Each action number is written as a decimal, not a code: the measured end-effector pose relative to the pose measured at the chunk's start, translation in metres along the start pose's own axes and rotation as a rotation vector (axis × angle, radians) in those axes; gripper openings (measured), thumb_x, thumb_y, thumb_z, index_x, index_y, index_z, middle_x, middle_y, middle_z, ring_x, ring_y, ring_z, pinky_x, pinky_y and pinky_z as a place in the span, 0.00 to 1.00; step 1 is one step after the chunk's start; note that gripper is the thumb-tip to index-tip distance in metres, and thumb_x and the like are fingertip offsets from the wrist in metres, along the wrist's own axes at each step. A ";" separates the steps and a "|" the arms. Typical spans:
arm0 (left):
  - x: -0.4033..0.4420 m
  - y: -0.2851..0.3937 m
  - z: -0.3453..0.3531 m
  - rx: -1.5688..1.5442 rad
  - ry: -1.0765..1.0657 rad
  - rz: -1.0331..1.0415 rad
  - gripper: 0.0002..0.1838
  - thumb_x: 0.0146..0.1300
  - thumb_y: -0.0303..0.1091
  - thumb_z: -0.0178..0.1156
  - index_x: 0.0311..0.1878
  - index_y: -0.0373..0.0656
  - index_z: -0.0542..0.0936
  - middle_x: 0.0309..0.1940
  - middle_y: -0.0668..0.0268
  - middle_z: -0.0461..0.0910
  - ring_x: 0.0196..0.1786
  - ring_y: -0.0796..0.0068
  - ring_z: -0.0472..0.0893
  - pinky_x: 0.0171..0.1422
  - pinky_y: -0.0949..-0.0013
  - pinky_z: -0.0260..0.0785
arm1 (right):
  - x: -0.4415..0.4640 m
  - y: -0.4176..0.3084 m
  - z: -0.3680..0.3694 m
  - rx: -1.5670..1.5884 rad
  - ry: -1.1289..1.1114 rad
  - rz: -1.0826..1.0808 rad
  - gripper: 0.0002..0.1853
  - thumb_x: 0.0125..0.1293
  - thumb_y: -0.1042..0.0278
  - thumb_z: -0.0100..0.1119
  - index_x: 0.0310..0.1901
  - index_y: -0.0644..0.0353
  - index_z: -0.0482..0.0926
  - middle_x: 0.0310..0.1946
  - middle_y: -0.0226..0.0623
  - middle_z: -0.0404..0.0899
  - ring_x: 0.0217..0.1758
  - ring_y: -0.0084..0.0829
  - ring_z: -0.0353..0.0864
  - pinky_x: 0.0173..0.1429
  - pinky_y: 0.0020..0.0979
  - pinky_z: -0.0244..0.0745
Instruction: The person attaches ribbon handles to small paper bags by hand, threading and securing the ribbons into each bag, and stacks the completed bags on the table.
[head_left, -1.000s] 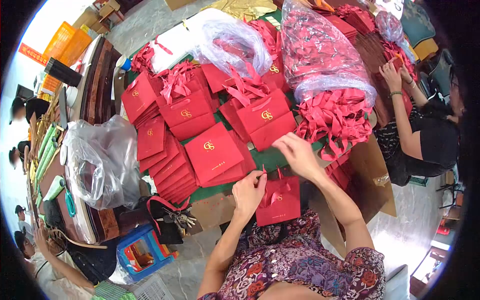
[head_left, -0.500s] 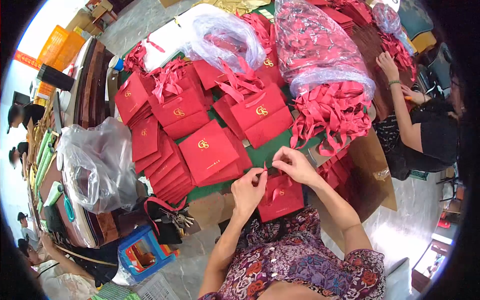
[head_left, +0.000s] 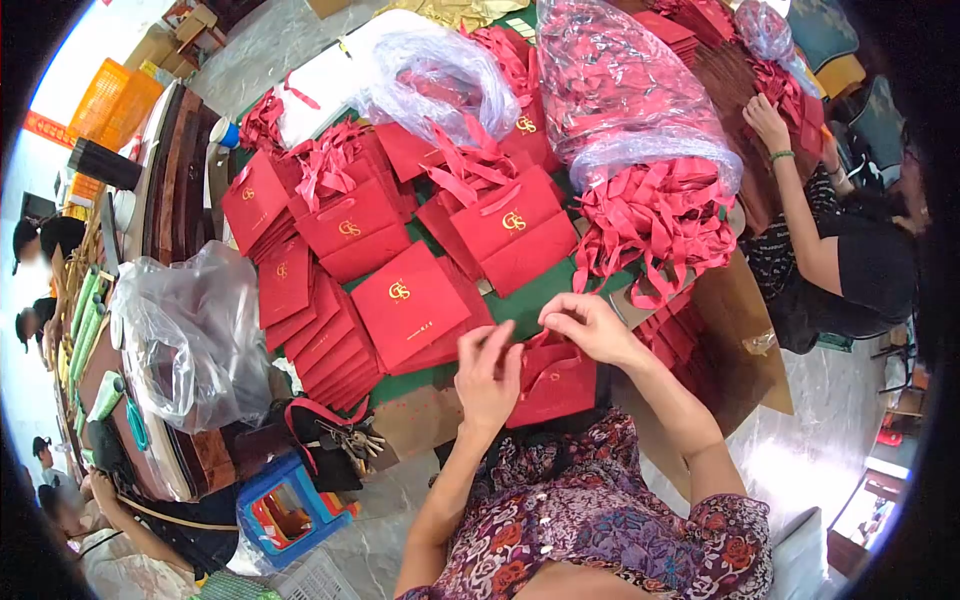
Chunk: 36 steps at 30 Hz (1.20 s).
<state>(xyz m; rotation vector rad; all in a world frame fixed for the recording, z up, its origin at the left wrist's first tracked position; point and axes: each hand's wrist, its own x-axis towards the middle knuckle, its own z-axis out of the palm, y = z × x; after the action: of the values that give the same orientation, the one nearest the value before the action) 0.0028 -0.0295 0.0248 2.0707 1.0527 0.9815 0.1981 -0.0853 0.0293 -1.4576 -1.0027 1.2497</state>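
A small red paper gift bag (head_left: 556,392) with a gold logo is at the table's near edge, just in front of my body. My right hand (head_left: 594,332) is above its top, thumb and forefinger curled together on the bag's red ribbon (head_left: 541,340); the fingertips partly cover the ribbon. My left hand (head_left: 488,382) is beside the bag's left edge with fingers apart, the forefinger blurred, and nothing shows in it. Beyond my hands lies a stack of flat red bags (head_left: 410,300). Red bags with ribbon handles (head_left: 515,225) stand behind it.
A clear plastic sack (head_left: 640,90) spills red ribbons (head_left: 655,225) at the right. Crumpled clear plastic (head_left: 190,335) lies at the left, above a blue plastic basket (head_left: 290,515). Keys (head_left: 362,440) lie near the table edge. A co-worker's hand (head_left: 767,125) touches red items at far right.
My left fingers have come off the ribbon and spread apart, moving slightly left. My right fingers have closed in at the ribbon. The bag sits slightly higher in view.
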 end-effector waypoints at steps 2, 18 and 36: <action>-0.006 0.003 -0.012 -0.056 -0.064 -0.106 0.17 0.67 0.32 0.62 0.58 0.43 0.82 0.38 0.53 0.81 0.35 0.64 0.83 0.38 0.65 0.72 | -0.004 -0.011 -0.011 0.100 0.001 0.008 0.10 0.74 0.66 0.58 0.44 0.65 0.81 0.35 0.23 0.80 0.38 0.15 0.74 0.45 0.23 0.72; -0.022 -0.006 -0.074 -0.254 -0.584 -0.199 0.24 0.69 0.26 0.60 0.65 0.32 0.68 0.50 0.50 0.83 0.54 0.59 0.84 0.59 0.64 0.73 | 0.058 -0.022 -0.040 -0.018 0.145 -0.110 0.09 0.73 0.66 0.60 0.46 0.62 0.81 0.33 0.22 0.78 0.33 0.16 0.74 0.37 0.23 0.70; -0.067 0.070 0.021 0.282 -0.458 0.175 0.29 0.51 0.24 0.64 0.60 0.48 0.77 0.55 0.59 0.72 0.57 0.54 0.70 0.56 0.53 0.66 | -0.012 0.018 -0.042 -0.849 0.329 -0.440 0.08 0.58 0.74 0.66 0.37 0.59 0.76 0.43 0.36 0.76 0.49 0.42 0.76 0.50 0.40 0.75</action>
<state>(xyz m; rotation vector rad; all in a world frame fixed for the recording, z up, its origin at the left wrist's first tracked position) 0.0205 -0.1248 0.0446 2.4918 0.8119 0.4109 0.2379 -0.1069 0.0161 -1.8338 -1.6042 0.2270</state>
